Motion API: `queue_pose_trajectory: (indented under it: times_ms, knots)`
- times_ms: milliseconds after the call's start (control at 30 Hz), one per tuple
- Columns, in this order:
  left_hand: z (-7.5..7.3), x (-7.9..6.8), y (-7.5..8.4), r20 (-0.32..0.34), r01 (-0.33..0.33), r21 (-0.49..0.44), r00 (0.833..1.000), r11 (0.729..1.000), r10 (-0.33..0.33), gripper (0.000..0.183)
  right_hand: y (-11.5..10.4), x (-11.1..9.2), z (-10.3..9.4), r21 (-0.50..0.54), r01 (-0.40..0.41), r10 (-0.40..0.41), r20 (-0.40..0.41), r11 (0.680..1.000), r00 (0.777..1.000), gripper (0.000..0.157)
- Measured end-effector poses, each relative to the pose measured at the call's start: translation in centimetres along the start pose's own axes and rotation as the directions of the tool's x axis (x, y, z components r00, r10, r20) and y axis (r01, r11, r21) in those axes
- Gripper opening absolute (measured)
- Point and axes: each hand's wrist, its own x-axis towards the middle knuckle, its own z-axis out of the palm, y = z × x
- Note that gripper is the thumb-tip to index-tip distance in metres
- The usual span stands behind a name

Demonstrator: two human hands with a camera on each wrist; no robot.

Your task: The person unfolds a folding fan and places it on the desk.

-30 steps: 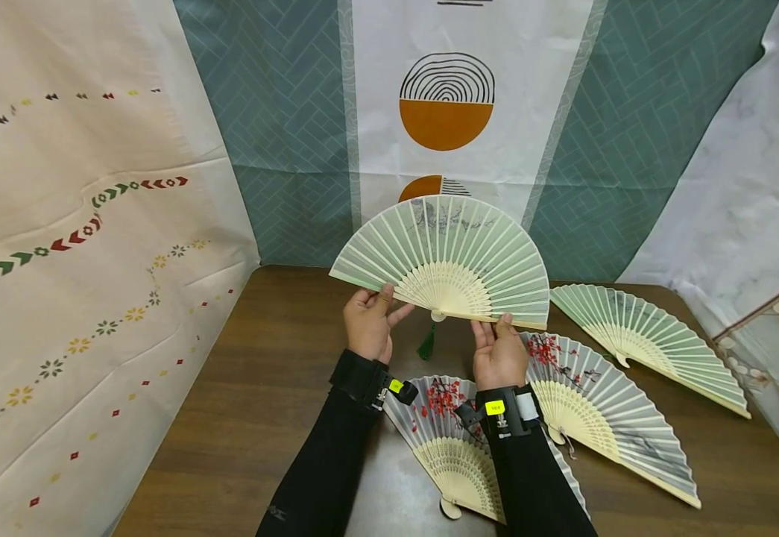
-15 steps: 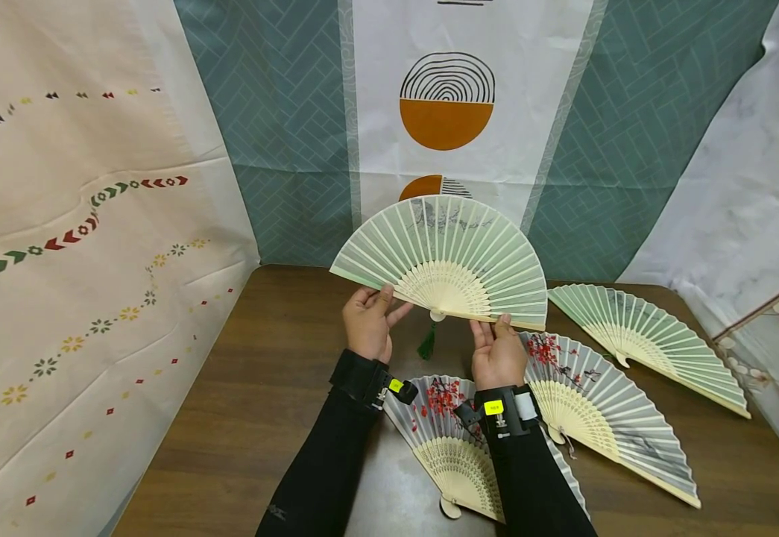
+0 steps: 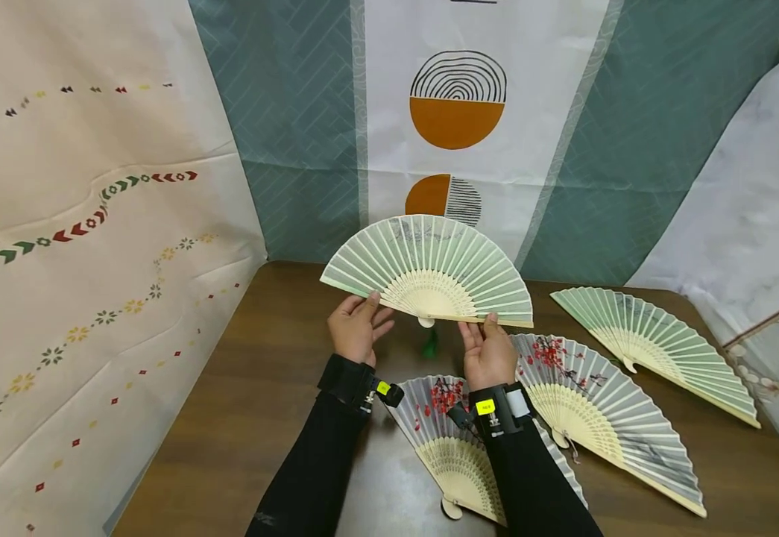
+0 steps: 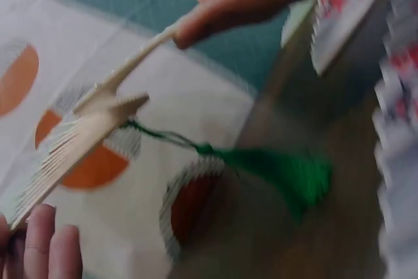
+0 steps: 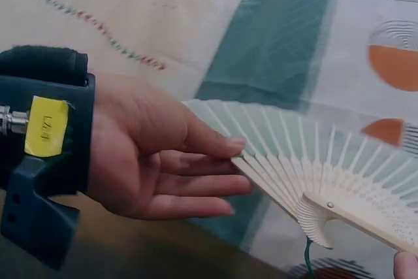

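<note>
A pale green folding fan [image 3: 427,261] is spread wide and held up above the back part of the table. My left hand [image 3: 354,328] pinches its left outer stick between thumb and fingers. On the other side my right hand [image 3: 490,356] pinches the right outer stick. In the right wrist view the left hand [image 5: 176,161] has its thumb on the fan's edge, other fingers behind and below. A green tassel [image 4: 281,171] hangs from the fan's pivot in the left wrist view. Fine grey drawing shows near the fan's top edge.
On the brown wooden table [image 3: 241,418] lie more spread fans: a grey one with red blossoms [image 3: 456,455] partly under the right forearm, a similar blossom fan [image 3: 610,418] to its right, and a green fan [image 3: 657,347] at the back right. Patterned cloths [image 3: 308,134] hang behind.
Both hands and the held green fan have come slightly lower and to the left. The head view has shifted a little. The fans on the table lie as before.
</note>
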Motion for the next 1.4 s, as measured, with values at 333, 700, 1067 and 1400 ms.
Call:
queue_pose_trajectory:
  times_ms: [333,700,1067,1400]
  knots:
    - [-5.7,1.5,1.0,-0.150,0.065,-0.003,0.987,0.998,-0.065,0.017,3.3,2.2,3.2,-0.238,-0.066,0.086,0.074,0.969,0.994,0.052]
    - [-11.2,2.2,3.6,-0.201,0.228,-0.001,0.954,0.974,-0.224,0.047,7.2,3.8,5.2,-0.431,-0.186,0.224,0.039,0.883,0.974,0.038]
    - [-14.6,1.5,3.5,-0.174,0.322,0.028,0.934,0.946,-0.313,0.055,9.4,4.2,4.0,-0.501,-0.239,0.298,0.039,0.832,0.954,0.036]
    - [-16.6,1.4,4.7,-0.096,0.383,0.030,0.921,0.923,-0.378,0.039,9.1,5.1,4.4,-0.584,-0.260,0.343,0.033,0.769,0.939,0.042]
